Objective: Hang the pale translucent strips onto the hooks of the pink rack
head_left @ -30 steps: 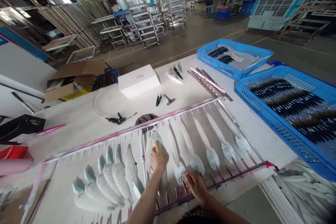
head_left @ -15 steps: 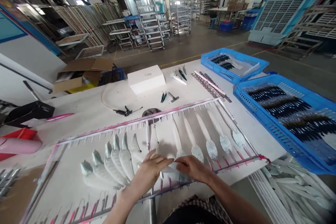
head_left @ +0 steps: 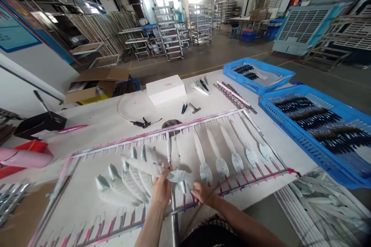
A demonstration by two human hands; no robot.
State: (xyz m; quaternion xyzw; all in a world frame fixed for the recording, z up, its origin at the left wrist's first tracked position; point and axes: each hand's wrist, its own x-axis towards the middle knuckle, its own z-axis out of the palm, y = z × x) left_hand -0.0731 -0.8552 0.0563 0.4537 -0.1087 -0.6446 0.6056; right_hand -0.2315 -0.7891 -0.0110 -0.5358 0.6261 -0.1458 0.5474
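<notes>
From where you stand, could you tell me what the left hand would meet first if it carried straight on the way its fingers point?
Probably the white leaf-shaped piece it pinches; beyond the left hand, the rack's far rail, though depth is unclear.

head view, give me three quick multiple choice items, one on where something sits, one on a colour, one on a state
1. Where is the white box on the table?
A. on the far side, beyond the rack
B. inside a blue crate
C. under the right hand

2. What colour are the slotted crates on the right?
A. red
B. blue
C. green

3. What is the left hand doing?
A. resting flat on bare table
B. gripping a hammer
C. holding a pale leaf-shaped piece lifted across the rack

Answers:
1 A, the box lies past the rack's far rail, near the table's far edge.
2 B, both crates are blue.
3 C, its fingers pinch the pale leaf-shaped piece, which lies crosswise above the hung ones; the right hand rests at the near rail.
</notes>
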